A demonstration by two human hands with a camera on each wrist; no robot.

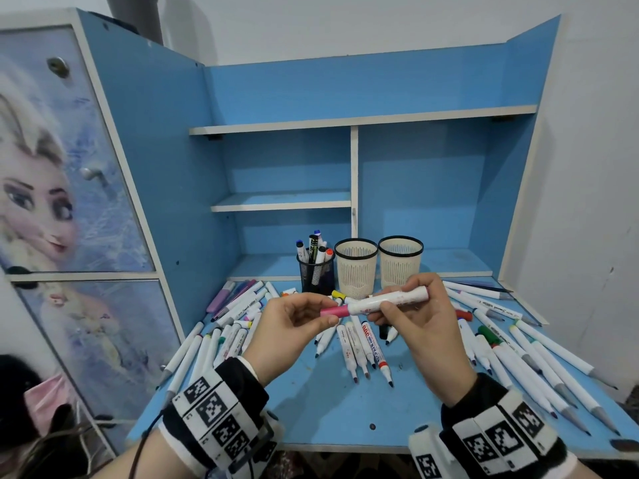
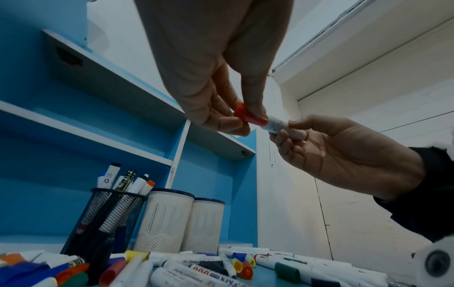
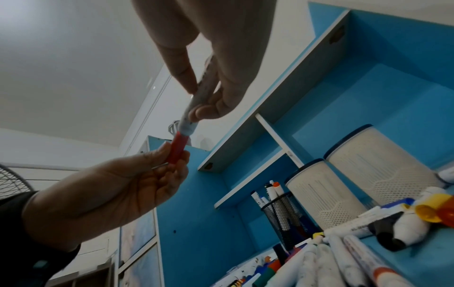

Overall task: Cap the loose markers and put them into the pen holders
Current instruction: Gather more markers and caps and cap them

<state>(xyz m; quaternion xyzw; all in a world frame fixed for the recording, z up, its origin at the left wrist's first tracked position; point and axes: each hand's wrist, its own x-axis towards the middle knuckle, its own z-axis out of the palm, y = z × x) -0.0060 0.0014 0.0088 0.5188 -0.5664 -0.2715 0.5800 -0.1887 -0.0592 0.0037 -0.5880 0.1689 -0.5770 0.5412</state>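
Note:
Above the blue desk (image 1: 332,406) I hold a white marker (image 1: 390,299) level, a pink-red cap (image 1: 333,311) sitting on its left end. My left hand (image 1: 326,311) pinches the cap between thumb and fingers. My right hand (image 1: 387,300) grips the white barrel. In the left wrist view the cap (image 2: 249,116) meets the barrel (image 2: 276,124); the right wrist view shows the cap (image 3: 178,147) below the barrel (image 3: 196,104). Behind stand a black mesh holder (image 1: 316,274) with several pens and two cream holders (image 1: 356,267) (image 1: 401,262). Several uncapped markers (image 1: 359,347) lie scattered.
Loose caps (image 2: 242,267) lie among the markers near the holders. Blue shelves (image 1: 283,202) rise behind the desk. A cabinet (image 1: 69,202) with a cartoon picture stands at the left. Long thin markers (image 1: 553,361) fan out on the right, reaching the desk's edge.

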